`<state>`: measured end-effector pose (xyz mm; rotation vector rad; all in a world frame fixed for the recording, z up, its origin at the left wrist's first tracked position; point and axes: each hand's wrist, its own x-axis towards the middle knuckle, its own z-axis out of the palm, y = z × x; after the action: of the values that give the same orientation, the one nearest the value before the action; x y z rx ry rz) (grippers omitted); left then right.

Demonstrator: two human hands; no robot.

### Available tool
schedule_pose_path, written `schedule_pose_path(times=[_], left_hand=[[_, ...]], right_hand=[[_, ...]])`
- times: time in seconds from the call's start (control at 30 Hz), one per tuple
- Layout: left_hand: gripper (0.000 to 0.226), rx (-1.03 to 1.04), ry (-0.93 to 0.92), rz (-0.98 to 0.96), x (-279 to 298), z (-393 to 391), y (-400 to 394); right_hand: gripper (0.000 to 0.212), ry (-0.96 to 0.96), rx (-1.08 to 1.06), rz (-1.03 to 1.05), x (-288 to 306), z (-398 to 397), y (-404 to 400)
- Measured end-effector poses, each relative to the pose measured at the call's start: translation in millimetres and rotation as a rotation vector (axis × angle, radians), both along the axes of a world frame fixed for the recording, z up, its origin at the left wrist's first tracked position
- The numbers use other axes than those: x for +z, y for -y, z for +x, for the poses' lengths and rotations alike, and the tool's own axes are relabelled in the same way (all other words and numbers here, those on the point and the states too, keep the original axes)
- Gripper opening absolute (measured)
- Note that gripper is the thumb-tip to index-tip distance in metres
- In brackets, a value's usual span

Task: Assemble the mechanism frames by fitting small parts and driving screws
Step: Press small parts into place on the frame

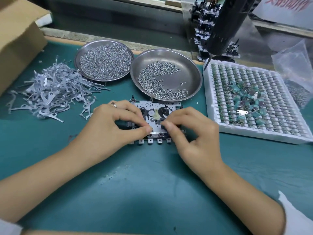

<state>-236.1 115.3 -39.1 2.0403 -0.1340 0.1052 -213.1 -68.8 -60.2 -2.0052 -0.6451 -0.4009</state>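
Far out beyond the left hand point(116, 123) a cardboard box point(18, 39) sits at the edge of the green bench point(152, 184), and nearer to that hand lies a loose heap of stamped metal levers point(49, 92). Behind the left hand stands a steel dish point(79, 56) piled with screws; a second dish point(191, 65), only part filled with screws, stands behind the gap between the two hands.

The mechanism frame point(155, 106) lies flat on the bench directly under both hands, its black gears showing between them. The left hand has its fingers curled, thumb and forefinger pinching at something small at the frame's near edge. The right hand point(191, 131) mirrors it, its fingertips curled and pressed to the same spot. What they pinch is too small to tell.

Just beyond the right hand sits a white foam tray point(211, 116) of small green components, and above it hangs a dark powered screwdriver point(223, 24), in front of a stack of finished frames point(203, 28).

By the look of it, a small part is being seated in the frame. The next move would call for pressing it home squarely, then picking up a screw and bringing the driver down.
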Motion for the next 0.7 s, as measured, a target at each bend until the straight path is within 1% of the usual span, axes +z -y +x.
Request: schedule_pose_path(times=[0.07, 0.2, 0.33, 0.47, 0.53, 0.57, 0.6, 0.63, 0.67, 0.7], left_hand=[[0.017, 0.005, 0.007, -0.005, 0.0, -0.5, 0.7], [0.018, -0.009, 0.022, 0.005, -1.1, 0.0, -1.0], [0.021, -0.038, 0.038, 0.059, 0.6, 2.9, -4.9], [0.027, -0.060, 0.060, 0.109, 4.7, 4.5, -7.6], [0.028, 0.005, 0.117, 0.060, 6.4, 8.6, -9.6], [0.024, 0.074, 0.178, 0.060, 7.6, 13.8, -13.0], [0.020, 0.164, 0.250, 0.110, 9.2, 21.5, -18.9], [0.019, 0.256, 0.311, 0.203, 10.7, 30.8, -26.2], [0.021, 0.329, 0.335, 0.327, 11.8, 41.2, -34.9], [0.026, 0.371, 0.307, 0.466, 12.3, 52.2, -43.2]], right_hand=[[0.012, -0.077, -0.021, 0.093, 2.1, 2.0, 1.5], [0.013, -0.154, -0.034, 0.170, 3.2, 3.1, 2.0], [0.012, -0.163, -0.017, 0.191, 3.1, 4.3, 1.9], [0.012, -0.133, -0.008, 0.185, 2.2, 4.9, 0.0], [0.013, -0.116, -0.006, 0.186, 1.2, 5.3, 0.1], [0.013, -0.107, -0.005, 0.188, 0.6, 5.5, 0.3], [0.013, -0.100, -0.005, 0.191, 0.2, 5.5, 0.3], [0.013, -0.095, -0.004, 0.193, -0.1, 5.2, 0.3], [0.013, -0.092, 0.000, 0.197, -0.2, 5.3, -0.2], [0.012, -0.091, 0.005, 0.201, -0.2, 5.5, -0.6]])
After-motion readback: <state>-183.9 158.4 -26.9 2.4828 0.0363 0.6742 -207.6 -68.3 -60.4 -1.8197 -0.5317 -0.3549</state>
